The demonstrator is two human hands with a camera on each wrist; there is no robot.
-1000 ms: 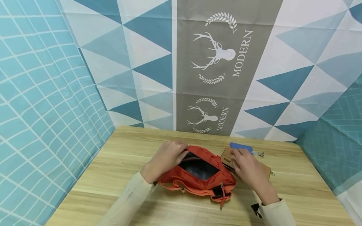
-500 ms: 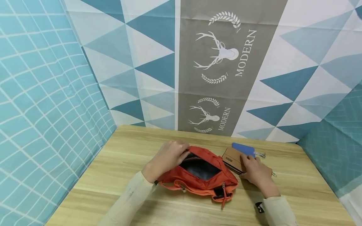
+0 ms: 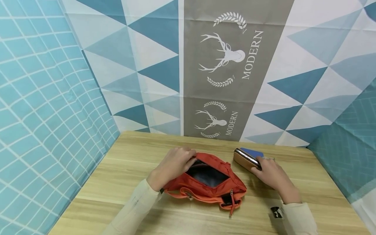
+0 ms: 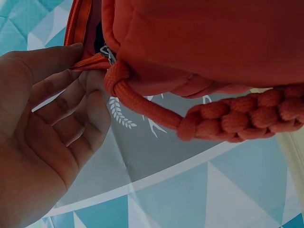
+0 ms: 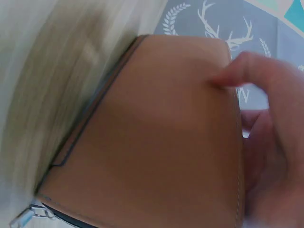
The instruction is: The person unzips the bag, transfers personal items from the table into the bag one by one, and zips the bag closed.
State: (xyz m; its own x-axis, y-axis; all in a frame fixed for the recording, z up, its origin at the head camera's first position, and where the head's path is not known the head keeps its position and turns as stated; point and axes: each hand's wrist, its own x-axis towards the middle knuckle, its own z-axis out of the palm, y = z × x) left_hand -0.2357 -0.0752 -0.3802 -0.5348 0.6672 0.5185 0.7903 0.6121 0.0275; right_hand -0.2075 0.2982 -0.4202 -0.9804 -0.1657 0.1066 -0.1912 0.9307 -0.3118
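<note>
Here, the left hand [image 3: 175,164] pinches an open red zippered bag [image 3: 206,190] short of the far edge of the table [image 3: 138,163]; nearer its far-right corner, the right hand [image 3: 272,175] grips a brown zip-around wallet [image 3: 245,163].

A pale wood-grain surface [image 3: 138,147] enclosed by patterned coverings on three sides.
At the left of the frame, a turquoise covering [image 3: 53,81] with a white grid ripples in shallow folds; across the middle, a back covering [image 3: 164,71] carries white, pale blue and deep blue triangles [image 3: 299,88] on either side of a grey-brown band [image 3: 217,93], where white deer heads [image 3: 235,55], leaf sprays [image 3: 230,19] and the word MODERN [image 3: 252,55] appear twice, turned sideways, with faint horizontal creases running through; at the right edge hangs a darker teal covering [image 3: 349,147] with a brick-like pattern, whitish at lower right; the light is soft.
</note>
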